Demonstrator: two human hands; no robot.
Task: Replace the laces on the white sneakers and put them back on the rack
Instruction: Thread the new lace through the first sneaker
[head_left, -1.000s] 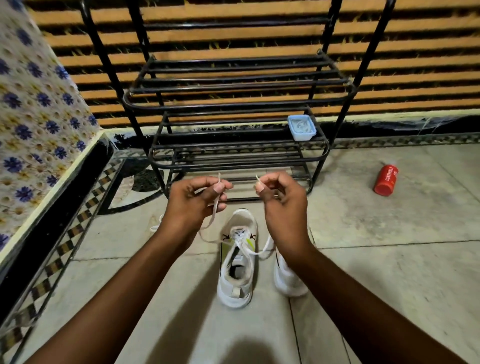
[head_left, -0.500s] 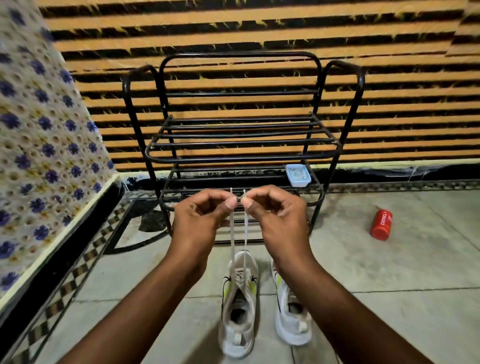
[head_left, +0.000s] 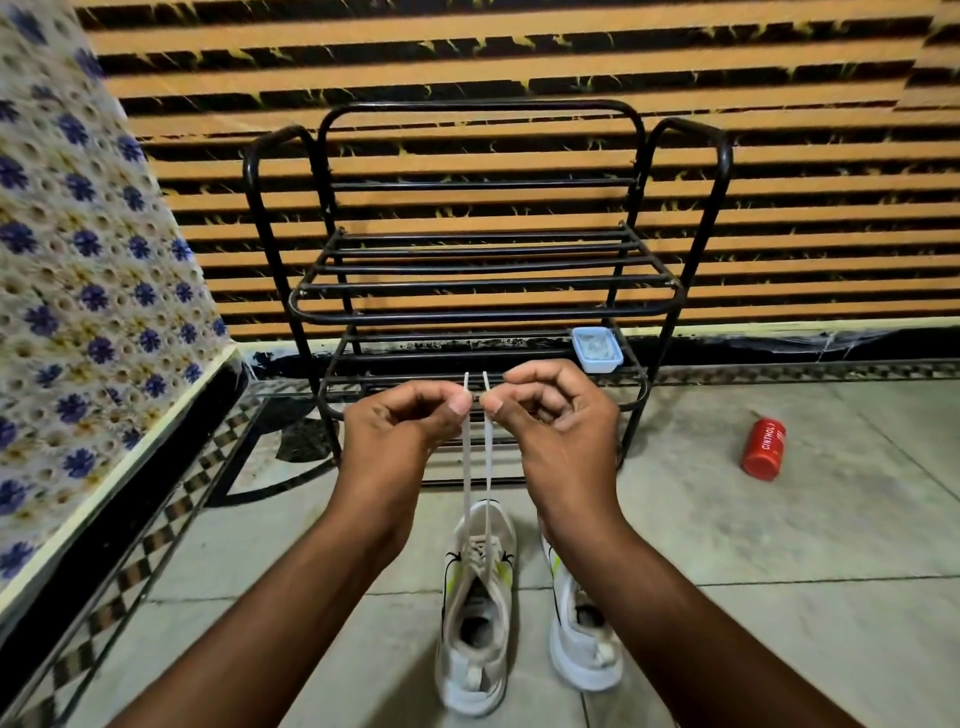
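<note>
White sneakers (head_left: 478, 613), black rack (head_left: 483, 270).

- Two sneakers (head_left: 477, 613), below the hands
- Two lace ends (head_left: 478, 467), between the hands
- One rack (head_left: 483, 270), beyond them
- One tub (head_left: 596, 349)
- One red can (head_left: 763, 449), right of the hands

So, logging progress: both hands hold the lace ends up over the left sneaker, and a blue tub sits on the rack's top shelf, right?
Not quite. The head view shows the blue tub on the rack's lower shelf, at its right end. The rest holds: left hand and right hand pinch the lace ends above the left sneaker.
</note>
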